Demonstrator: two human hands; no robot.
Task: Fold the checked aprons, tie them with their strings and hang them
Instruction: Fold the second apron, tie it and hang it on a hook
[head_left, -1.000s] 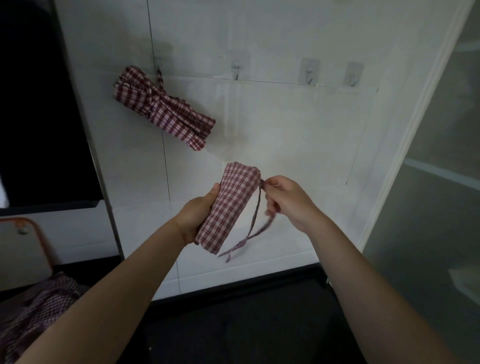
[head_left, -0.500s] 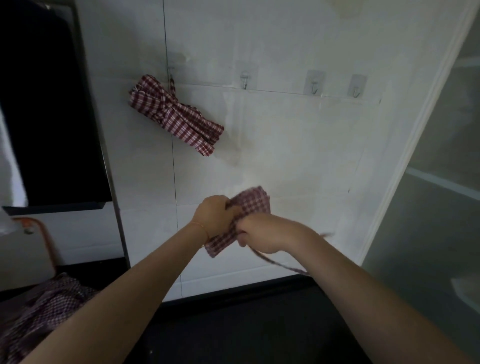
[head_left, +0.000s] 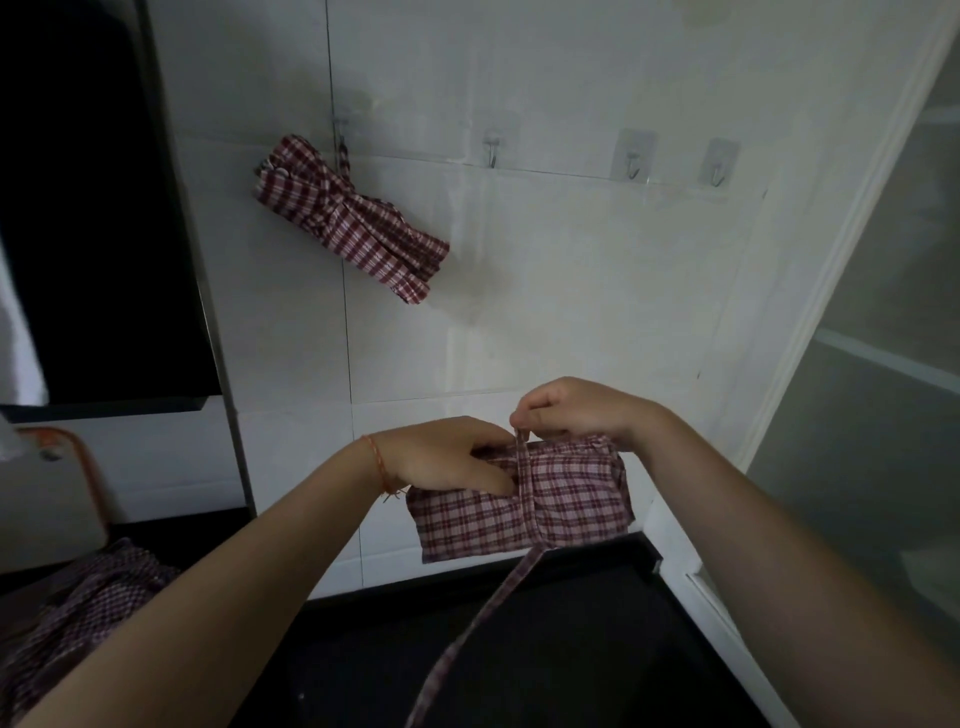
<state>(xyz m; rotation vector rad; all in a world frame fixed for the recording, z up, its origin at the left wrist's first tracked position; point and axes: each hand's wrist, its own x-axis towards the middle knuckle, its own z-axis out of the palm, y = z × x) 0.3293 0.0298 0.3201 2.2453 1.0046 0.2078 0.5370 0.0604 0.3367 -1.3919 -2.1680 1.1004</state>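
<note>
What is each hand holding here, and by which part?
The left hand grips the folded apron at its left end. The right hand pinches the apron's string at the bundle's upper edge.

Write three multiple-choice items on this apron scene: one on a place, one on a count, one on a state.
1. Where is the tied apron bundle?
A. on the floor
B. hanging from the leftmost wall hook
C. in the right hand

2. How many wall hooks are bare?
A. three
B. one
C. five

3. What is the right hand doing?
A. resting open on the wall
B. gripping a hook
C. pinching the string above the folded apron

Answers:
1 B: the bundle dangles by its string from the hook at the left end of the row.
2 A: three hooks to its right carry nothing.
3 C: its fingertips nip the string, which crosses the apron that the left hand holds.
</note>
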